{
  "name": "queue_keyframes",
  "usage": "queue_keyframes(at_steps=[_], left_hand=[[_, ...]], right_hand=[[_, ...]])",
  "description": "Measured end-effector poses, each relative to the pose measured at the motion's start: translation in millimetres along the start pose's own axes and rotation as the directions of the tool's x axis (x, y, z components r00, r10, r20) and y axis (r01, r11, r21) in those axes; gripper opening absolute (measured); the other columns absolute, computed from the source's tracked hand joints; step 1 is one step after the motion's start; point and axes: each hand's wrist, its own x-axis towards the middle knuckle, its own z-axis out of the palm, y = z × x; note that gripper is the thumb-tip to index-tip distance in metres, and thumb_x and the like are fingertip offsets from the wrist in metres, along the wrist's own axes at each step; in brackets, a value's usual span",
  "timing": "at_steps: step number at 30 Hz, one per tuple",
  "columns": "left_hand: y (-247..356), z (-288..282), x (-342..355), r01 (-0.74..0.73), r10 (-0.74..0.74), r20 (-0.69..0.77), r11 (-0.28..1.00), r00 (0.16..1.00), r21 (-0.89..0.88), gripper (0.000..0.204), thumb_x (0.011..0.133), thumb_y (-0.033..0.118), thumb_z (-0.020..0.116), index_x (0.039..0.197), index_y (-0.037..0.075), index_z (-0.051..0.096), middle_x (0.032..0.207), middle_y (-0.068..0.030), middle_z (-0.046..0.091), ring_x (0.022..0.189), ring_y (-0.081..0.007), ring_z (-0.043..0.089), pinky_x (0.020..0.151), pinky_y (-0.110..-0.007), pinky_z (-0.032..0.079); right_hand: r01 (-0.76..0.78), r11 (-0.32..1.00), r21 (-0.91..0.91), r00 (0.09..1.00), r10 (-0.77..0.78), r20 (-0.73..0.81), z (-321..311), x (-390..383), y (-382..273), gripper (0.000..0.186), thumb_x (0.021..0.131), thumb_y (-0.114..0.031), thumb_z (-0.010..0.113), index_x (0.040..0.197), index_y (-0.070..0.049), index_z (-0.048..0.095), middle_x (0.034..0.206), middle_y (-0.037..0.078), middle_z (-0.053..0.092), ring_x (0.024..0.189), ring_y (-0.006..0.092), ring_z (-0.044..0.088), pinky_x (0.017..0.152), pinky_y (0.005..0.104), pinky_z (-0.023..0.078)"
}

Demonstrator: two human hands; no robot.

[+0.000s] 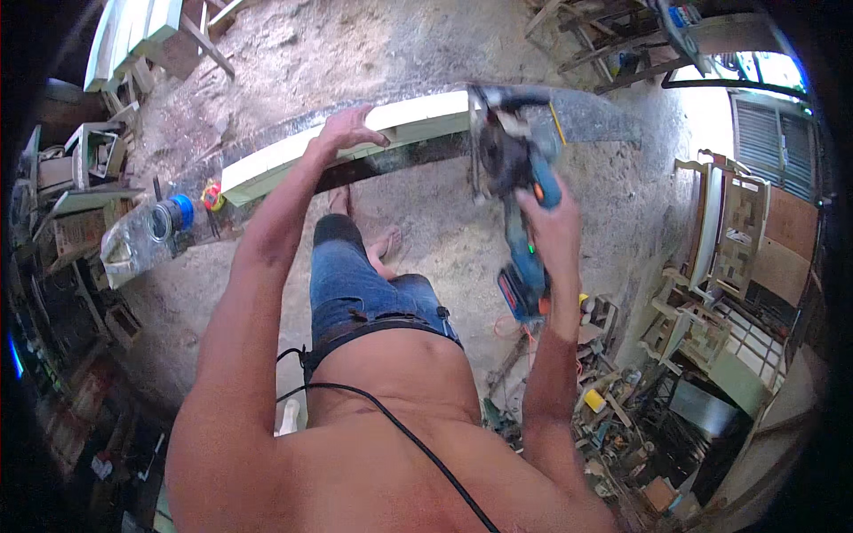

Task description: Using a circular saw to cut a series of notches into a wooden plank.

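My right hand (551, 226) grips the handle of a blue cordless circular saw (515, 164), whose blade end sits at the right end of a pale wooden board (355, 147). The board lies along a dark workbench top (586, 115). My left hand (346, 131) rests flat on the board, fingers spread, left of the saw. My legs in blue jeans (355, 284) stand below the bench.
A clear plastic bottle with a blue cap (147, 233) lies at the bench's left end beside a small red-and-yellow object (211, 195). Wooden frames (729, 231) stand at the right, scrap wood and tools (613, 400) cover the floor, and sawdust lies all around.
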Motion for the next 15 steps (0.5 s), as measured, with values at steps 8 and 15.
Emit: queue_keyframes(at_steps=[8,15], left_hand=[[-38,-20,33,-0.067,0.069,0.007,0.979,0.998,-0.193,0.079,0.073,0.06,0.096,0.135,0.014,0.08,0.128,-0.0168,0.08,0.118,-0.0342,0.073,0.104,-0.043,0.054],[-59,-27,20,-0.049,0.05,0.011,0.997,0.999,-0.057,0.083,0.08,0.069,0.089,0.141,0.015,0.076,0.119,-0.0167,0.081,0.107,-0.0306,0.074,0.094,-0.043,0.056]], right_hand=[[-0.392,0.901,-0.185,0.915,0.362,-0.177,-35,-133,198,0.059,0.094,-0.02,0.076,0.148,0.001,0.065,0.125,0.027,0.076,0.115,0.0398,0.074,0.1,0.0427,0.056],[-0.618,0.727,0.298,0.735,0.669,-0.108,6,-275,325,0.027,0.087,-0.008,0.076,0.11,-0.004,0.062,0.073,0.006,0.061,0.053,0.0192,0.061,0.047,0.0353,0.051]])
